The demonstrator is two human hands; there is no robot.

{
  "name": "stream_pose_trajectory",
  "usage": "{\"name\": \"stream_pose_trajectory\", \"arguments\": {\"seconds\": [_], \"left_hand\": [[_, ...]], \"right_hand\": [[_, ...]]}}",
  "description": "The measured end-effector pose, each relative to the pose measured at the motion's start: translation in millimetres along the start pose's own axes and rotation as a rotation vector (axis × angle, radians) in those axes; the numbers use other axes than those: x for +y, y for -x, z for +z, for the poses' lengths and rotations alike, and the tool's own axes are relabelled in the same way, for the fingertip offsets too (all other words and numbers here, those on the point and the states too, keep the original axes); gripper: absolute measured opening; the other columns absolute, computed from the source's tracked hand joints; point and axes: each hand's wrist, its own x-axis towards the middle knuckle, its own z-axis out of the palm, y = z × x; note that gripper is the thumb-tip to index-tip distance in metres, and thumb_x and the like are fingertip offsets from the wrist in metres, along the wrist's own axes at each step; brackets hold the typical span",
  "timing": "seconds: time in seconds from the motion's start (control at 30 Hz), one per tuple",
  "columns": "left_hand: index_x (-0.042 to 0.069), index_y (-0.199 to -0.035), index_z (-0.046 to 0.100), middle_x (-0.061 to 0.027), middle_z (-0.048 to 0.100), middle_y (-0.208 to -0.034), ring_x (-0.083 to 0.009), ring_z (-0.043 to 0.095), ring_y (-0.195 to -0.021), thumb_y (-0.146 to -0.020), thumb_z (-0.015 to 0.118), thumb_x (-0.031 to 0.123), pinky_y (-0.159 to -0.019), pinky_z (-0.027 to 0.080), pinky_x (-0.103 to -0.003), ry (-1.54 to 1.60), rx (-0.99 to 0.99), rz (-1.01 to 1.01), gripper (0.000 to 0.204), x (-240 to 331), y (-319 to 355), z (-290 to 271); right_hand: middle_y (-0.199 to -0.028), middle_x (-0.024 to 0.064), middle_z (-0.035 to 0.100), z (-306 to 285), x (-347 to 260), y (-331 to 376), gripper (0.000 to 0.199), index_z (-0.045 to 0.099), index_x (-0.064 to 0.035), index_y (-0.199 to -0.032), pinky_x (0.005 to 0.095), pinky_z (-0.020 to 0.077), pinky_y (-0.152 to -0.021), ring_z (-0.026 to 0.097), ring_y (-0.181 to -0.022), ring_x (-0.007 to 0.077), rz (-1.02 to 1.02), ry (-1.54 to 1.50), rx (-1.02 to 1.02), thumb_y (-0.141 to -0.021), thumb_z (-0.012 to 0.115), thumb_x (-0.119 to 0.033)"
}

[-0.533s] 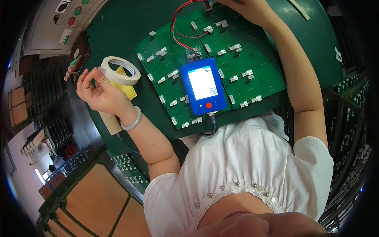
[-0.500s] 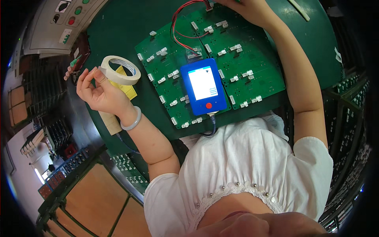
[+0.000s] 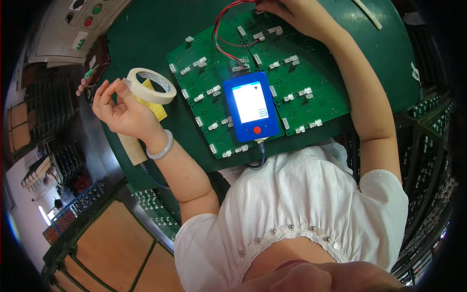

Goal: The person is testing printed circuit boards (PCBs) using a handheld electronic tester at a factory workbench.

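Observation:
My left hand is raised at the left with its thumb and fingers pinched on the rim of a cream roll of masking tape. A yellow slip lies under the roll. My right hand reaches to the far edge of a large green circuit board and holds the end of red wires there. A blue hand-held tester with a lit white screen and a red button lies on the board's middle, the wires running to its top.
The board rests on a dark green table. A grey control panel with coloured buttons stands at the upper left. Racks of green boards line the right side, and a wooden surface sits at the lower left.

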Motion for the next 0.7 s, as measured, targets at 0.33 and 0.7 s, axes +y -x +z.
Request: {"name": "stream_pose_trajectory", "arguments": {"seconds": [0.33,0.7], "left_hand": [[0.000,-0.089,0.059,-0.0090,0.047,-0.111,-0.0182,0.054,-0.098,-0.085,0.065,0.008,-0.082,0.052,-0.030,-0.015,-0.005,0.008,0.011,0,1,0],[0.000,-0.090,0.058,-0.0094,0.047,-0.111,-0.0172,0.056,-0.093,-0.085,0.066,0.010,-0.082,0.052,-0.029,-0.002,0.004,0.000,0.014,0,0,-1]], "right_hand": [[-0.088,0.0127,0.059,-2,-10,1,0.009,0.053,-0.0044,-0.089,0.0372,0.0472,-0.067,0.060,-0.080,0.0305,0.176,0.032,0.019,-0.086,0.056,-0.012],[-0.115,0.0123,0.049,-23,-33,16,0.014,0.056,-0.0012,-0.079,0.0424,0.0357,-0.096,0.042,-0.111,0.0320,-0.133,0.035,-0.065,-0.072,0.068,-0.003]]}}
